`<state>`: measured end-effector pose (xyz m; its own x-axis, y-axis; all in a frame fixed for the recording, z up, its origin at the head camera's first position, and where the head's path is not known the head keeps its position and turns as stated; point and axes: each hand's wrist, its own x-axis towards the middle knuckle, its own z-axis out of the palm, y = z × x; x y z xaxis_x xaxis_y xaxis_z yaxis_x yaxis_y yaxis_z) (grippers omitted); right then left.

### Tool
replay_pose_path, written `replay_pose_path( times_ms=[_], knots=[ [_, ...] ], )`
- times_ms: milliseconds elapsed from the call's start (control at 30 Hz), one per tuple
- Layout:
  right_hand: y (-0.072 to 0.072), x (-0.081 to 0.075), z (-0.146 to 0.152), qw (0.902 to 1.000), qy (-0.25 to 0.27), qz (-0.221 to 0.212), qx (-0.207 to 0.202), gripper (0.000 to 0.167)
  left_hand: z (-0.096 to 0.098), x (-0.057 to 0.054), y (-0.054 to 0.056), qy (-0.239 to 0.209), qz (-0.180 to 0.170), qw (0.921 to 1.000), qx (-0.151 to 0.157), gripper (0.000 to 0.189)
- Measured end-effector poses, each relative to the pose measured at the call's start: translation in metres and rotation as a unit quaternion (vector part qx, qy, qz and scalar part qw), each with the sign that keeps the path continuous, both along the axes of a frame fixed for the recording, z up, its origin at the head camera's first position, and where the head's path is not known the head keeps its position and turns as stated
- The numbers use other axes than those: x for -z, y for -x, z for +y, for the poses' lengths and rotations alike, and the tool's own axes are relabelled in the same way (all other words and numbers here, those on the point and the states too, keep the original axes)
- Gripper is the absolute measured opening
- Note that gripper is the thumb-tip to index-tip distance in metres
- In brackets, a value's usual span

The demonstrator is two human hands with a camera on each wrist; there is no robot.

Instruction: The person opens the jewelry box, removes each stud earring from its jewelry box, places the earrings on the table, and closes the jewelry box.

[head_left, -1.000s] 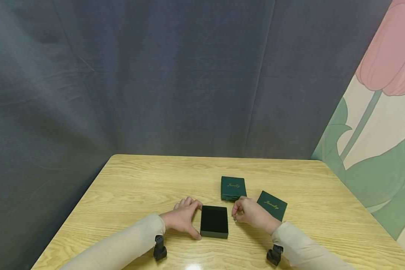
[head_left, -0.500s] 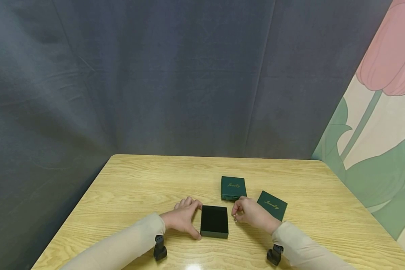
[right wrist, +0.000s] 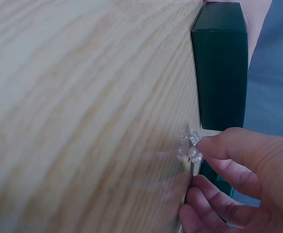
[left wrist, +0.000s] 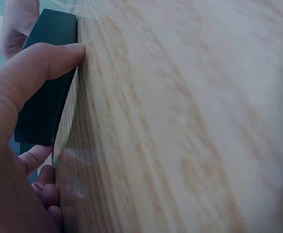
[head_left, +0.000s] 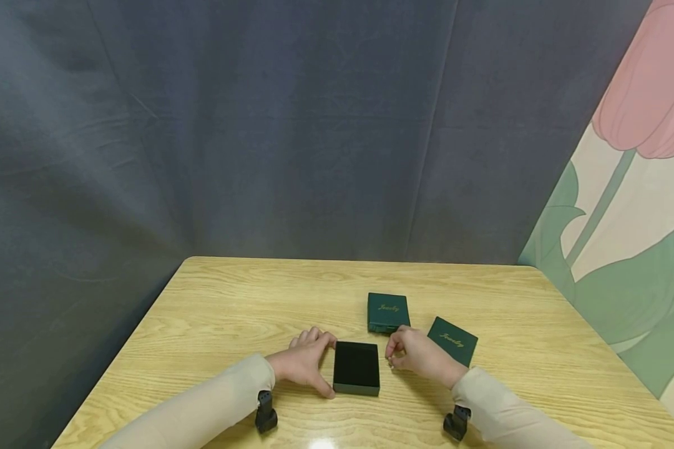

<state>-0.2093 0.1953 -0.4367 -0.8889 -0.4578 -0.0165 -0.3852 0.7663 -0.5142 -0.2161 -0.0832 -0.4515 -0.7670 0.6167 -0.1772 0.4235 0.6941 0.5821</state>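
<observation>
An open-topped box base [head_left: 356, 366], dark green outside and black inside, sits on the wooden table. My left hand [head_left: 303, 362] spans its left side; in the left wrist view the thumb [left wrist: 56, 57] lies against its wall and a finger reaches the other corner. To the right of the base, my right hand [head_left: 418, 354] pinches a small piece of jewellery [right wrist: 194, 146] with a clear square stone and a pearly bead, low against the tabletop. Its exact kind is unclear, being partly covered by the fingers.
A closed green box [head_left: 388, 312] lettered "Jewelry" stands behind the right hand. A matching green lid [head_left: 454, 342] lies beside the right wrist, partly covered by it. The wooden table [head_left: 258, 280] ends at a dark curtain [head_left: 314, 156].
</observation>
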Motion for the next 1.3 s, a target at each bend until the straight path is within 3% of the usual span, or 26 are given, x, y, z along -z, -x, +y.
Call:
replay_pose_path(
  times_ms=[933, 1200, 1300],
  knots=[
    [-0.001, -0.003, 0.000, 0.9997, 0.015, -0.019, 0.000, 0.017, 0.000, -0.002, 0.000, -0.004, -0.006, 1.0000, 0.005, 0.079],
    [0.000, -0.006, 0.002, 0.9971, 0.058, -0.051, 0.000, 0.013, -0.001, -0.001, 0.000, -0.002, -0.005, 1.0000, 0.004, 0.079],
    [0.000, -0.012, 0.005, 0.9979, 0.054, -0.036, 0.003, 0.010, 0.000, 0.000, 0.001, 0.000, -0.005, 1.0000, 0.002, 0.079]
  ],
)
